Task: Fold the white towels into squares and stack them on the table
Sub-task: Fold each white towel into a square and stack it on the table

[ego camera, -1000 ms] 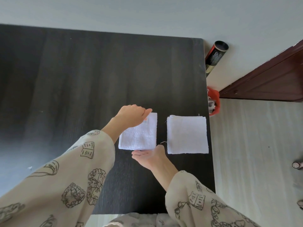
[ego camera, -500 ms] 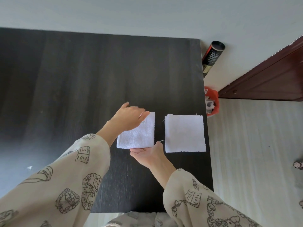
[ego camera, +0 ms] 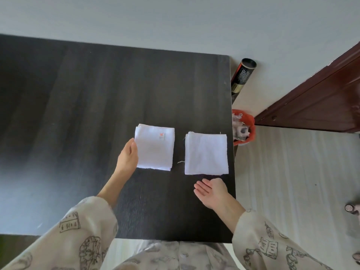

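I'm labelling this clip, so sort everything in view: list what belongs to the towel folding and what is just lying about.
Part of the job:
- tagged folded towel, left hand touching its left edge
- plain folded towel, beside it, not yet stacked
- right hand, open, palm up
- dark table

Just lying about:
- black tube against the wall
- red bin with scraps
- wooden door

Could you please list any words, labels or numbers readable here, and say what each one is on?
No text can be read for certain.
Small tag on the left folded towel: a red mark with tiny print, too small to read.
Black and gold tube past the table's far right corner: a white text block, too blurred to read.
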